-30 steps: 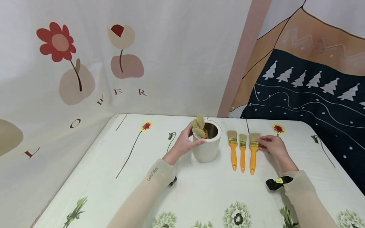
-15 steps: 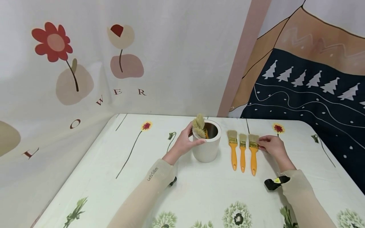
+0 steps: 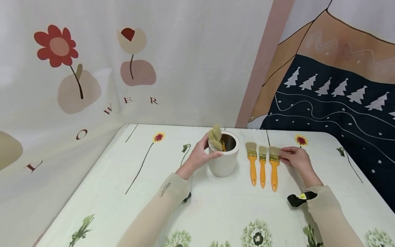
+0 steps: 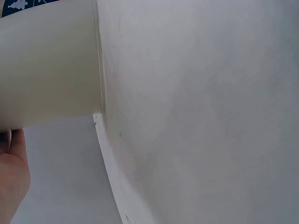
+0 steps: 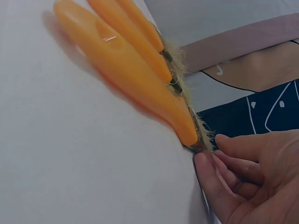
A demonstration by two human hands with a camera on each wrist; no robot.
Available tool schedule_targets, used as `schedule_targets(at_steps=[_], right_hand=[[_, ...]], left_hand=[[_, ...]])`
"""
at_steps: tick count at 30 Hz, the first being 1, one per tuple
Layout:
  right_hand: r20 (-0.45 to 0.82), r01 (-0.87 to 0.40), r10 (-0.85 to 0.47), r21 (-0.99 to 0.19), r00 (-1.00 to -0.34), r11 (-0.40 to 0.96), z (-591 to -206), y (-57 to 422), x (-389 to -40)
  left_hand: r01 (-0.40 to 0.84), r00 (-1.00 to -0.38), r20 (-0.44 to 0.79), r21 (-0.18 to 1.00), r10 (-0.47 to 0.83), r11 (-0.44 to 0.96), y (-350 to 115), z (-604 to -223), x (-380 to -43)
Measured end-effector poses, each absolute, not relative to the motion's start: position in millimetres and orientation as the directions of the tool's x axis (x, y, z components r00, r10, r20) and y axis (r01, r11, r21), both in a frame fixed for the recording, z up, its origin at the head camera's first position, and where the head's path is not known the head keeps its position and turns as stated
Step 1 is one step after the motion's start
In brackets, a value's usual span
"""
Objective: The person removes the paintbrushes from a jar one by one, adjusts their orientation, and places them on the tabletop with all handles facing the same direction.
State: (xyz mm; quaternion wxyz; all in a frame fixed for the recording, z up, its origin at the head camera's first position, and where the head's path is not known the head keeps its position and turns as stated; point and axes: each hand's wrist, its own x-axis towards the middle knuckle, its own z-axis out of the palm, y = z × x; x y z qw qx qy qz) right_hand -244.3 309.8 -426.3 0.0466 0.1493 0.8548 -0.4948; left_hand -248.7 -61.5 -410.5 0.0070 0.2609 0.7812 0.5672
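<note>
A white cylindrical holder [image 3: 223, 166] stands upright on the table. My left hand [image 3: 200, 154] grips it from the left, thumb near the rim and fingers behind. Brushes [image 3: 216, 134] with pale bristles lean out of its left side; an orange handle shows inside. To its right lie three flat paintbrushes in a row, bristles away from me: the left paintbrush [image 3: 252, 164], the narrower middle paintbrush [image 3: 262, 168] and the right paintbrush [image 3: 274, 169]. My right hand [image 3: 296, 158] pinches the right paintbrush's edge near its metal band; in the right wrist view, thumb [image 5: 208, 175] and fingers meet there.
A white flower-printed cloth covers the table [image 3: 222, 209]. Behind it hangs a pale printed curtain [image 3: 197, 68], with a dark panel of tree shapes [image 3: 324, 99] at the right. A black wrist device [image 3: 297, 199] sits at my right cuff.
The right paintbrush has turned slightly under my right hand, its bristles shifting a little left and its handle end a little right. My left hand and the holder stay put.
</note>
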Motion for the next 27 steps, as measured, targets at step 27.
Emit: schedule_targets(at_steps=[27], right_hand=[[-0.083,0.154,0.226,-0.935,-0.971,0.319,-434,314,-266]], left_hand=[[0.39,-0.871,0.277,0.892,0.407,0.228,-61,-411,-249]])
